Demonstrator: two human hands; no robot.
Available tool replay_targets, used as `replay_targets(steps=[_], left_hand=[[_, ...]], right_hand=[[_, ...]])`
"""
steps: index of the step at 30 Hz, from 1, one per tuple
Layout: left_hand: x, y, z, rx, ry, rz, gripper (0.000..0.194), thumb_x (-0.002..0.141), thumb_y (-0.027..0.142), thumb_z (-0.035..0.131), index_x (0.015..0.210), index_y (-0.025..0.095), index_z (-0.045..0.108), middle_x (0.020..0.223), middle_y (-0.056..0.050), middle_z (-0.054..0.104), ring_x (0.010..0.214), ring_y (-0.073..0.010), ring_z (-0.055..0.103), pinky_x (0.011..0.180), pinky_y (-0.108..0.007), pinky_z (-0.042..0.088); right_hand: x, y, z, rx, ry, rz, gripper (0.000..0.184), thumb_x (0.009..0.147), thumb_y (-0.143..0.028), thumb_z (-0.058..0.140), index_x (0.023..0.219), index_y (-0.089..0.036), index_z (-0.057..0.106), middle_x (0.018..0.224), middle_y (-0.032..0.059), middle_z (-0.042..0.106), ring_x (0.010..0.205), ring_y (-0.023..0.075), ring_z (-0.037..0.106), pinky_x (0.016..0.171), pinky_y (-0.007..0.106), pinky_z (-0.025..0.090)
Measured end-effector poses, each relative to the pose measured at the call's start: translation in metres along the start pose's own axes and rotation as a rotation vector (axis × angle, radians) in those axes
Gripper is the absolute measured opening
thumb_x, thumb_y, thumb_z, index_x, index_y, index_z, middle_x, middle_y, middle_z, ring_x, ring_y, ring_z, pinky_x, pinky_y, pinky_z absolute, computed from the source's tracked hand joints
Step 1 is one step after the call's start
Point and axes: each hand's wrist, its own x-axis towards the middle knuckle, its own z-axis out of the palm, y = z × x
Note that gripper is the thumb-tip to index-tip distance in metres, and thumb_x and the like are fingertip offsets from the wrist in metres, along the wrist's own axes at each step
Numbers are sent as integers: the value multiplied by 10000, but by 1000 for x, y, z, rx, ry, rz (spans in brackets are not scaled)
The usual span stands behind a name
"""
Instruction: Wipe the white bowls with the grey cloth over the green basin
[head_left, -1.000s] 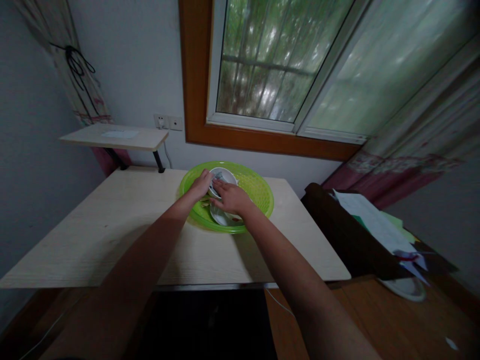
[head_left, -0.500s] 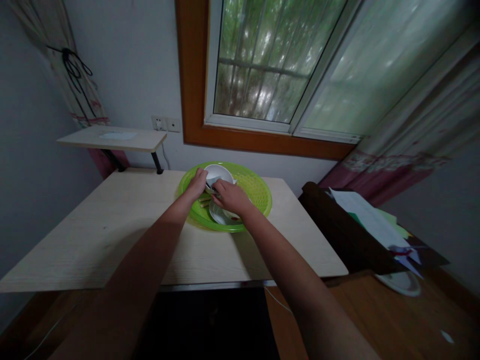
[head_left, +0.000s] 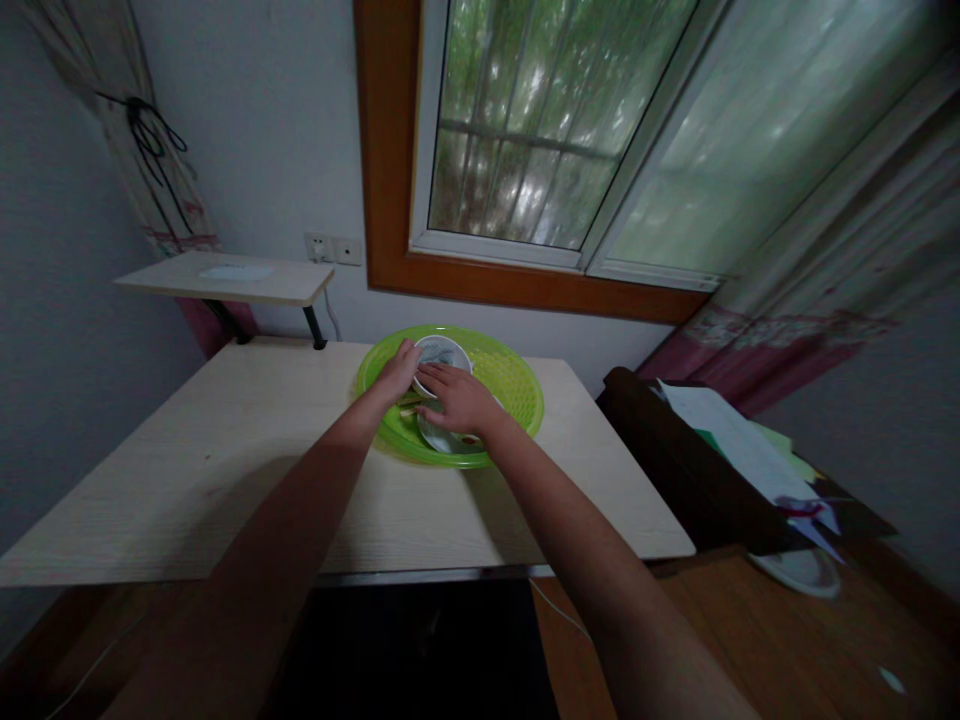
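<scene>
A round green plastic basket (head_left: 514, 385) sits on the table and holds several dishes. At its back left a white bowl (head_left: 469, 354) is gripped at the left rim by my left hand (head_left: 397, 374). A crumpled greyish piece (head_left: 444, 353), like cloth or film, lies inside the bowl. My right hand (head_left: 461, 398) is spread flat with fingers stretched out over the bowl's near side, partly hiding it. Below that hand lies a white dish (head_left: 435, 434) with a reddish mark. Pale wooden sticks (head_left: 409, 403) show beside the dish, under my left hand.
The pale wooden table (head_left: 247, 480) stands against the wall under a window (head_left: 525, 150). A small raised shelf (head_left: 255, 285) with a paper on it is at the back left. To the right, a dark brown piece of furniture (head_left: 645, 440) carries papers (head_left: 735, 440).
My right hand has opened from a pinch inside the bowl to flat, stretched fingers. The greyish piece now lies spread in the bowl. My left hand stays at the rim.
</scene>
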Motion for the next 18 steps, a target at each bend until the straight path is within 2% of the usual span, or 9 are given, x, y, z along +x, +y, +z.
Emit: replay_targets(steps=[3,5,8,10,14,18], left_hand=[[-2,1,0,16,-18,17,158,910,326,443,902,228,566,942,-39,667,910,-209,628,886,-333,498],[-3,2,-1,23,-16,-11,176,919,351,436,916,233,566,923,-31,658,876,-209,621,850,-333,490],[-5,5,-4,34,9,-73,194,929,389,426,914,241,550,881,-22,637,867,-217,612,834,-334,479],[-5,9,-5,58,35,-82,189,933,385,420,895,243,538,889,-25,632,896,-223,609,856,-338,475],[-6,14,-7,55,82,-90,161,931,359,413,927,253,534,944,-34,633,951,-229,605,881,-332,462],[-7,13,-7,17,99,-110,192,925,377,431,1036,252,526,966,-41,624,938,-231,603,846,-328,451]], right_hand=[[1,1,4,-72,-7,87,711,953,-460,603,1542,-106,422,1585,160,456,1478,330,399,1227,462,307],[1,0,5,-107,-3,164,731,934,-455,633,1531,-85,428,1570,181,469,1454,342,429,1207,460,334],[1,-5,2,-146,-10,270,722,916,-478,657,1480,-69,467,1410,217,612,1295,359,569,1099,464,437],[2,-8,-2,-176,-34,312,628,920,-487,654,1386,-81,543,1238,219,697,1147,357,636,1007,453,485],[3,-13,-9,-198,-70,279,403,966,-464,600,1171,-119,633,1102,196,716,1063,331,645,951,420,491],[1,-14,-11,-135,-84,186,282,1001,-352,541,1159,-139,635,1106,160,712,1053,283,644,942,377,482]])
